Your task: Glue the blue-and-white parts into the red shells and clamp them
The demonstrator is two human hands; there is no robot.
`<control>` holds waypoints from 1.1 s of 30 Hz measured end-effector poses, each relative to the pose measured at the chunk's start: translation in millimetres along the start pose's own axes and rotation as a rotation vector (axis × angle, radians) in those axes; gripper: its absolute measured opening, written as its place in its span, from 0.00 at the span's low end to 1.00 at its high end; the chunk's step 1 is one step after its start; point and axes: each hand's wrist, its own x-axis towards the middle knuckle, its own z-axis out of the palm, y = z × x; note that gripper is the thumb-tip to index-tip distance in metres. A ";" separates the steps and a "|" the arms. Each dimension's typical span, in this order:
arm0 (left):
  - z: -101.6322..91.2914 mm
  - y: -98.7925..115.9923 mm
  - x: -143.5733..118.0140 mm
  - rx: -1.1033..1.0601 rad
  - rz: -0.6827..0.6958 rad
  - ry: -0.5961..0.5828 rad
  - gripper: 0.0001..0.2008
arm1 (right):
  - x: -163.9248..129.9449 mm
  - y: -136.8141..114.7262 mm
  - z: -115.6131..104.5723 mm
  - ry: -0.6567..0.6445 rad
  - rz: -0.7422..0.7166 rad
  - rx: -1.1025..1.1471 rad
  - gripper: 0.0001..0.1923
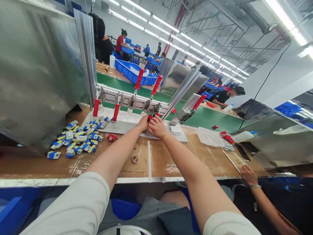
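Observation:
My left hand and my right hand meet at the foot of a row of toggle clamps, fingers closed around a small red part. Much of that part is hidden by the fingers. Just behind stands a toggle clamp with its red handle raised; another red handle is up beside it. Farther left, two clamp handles hang down, one being the red handle. A red toy-car-like piece lies on the bench left of my left forearm.
Several white, blue and yellow blocks are heaped on the left. A small cup with a stick sits near the front edge. To the right are a white tray, a squeeze bottle and a co-worker's hand. Behind runs a green belt.

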 end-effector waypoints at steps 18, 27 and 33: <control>-173.8 37.2 -184.9 1.179 -0.062 -0.162 0.16 | -50.3 -86.6 8.0 0.665 0.753 0.791 0.23; -136.9 31.8 -178.4 0.950 0.055 -0.125 0.21 | -31.9 -122.3 -6.7 -0.121 0.036 0.743 0.25; -87.8 32.0 -142.5 0.742 0.189 -0.276 0.25 | -31.2 -126.8 -7.7 -0.108 0.027 0.721 0.23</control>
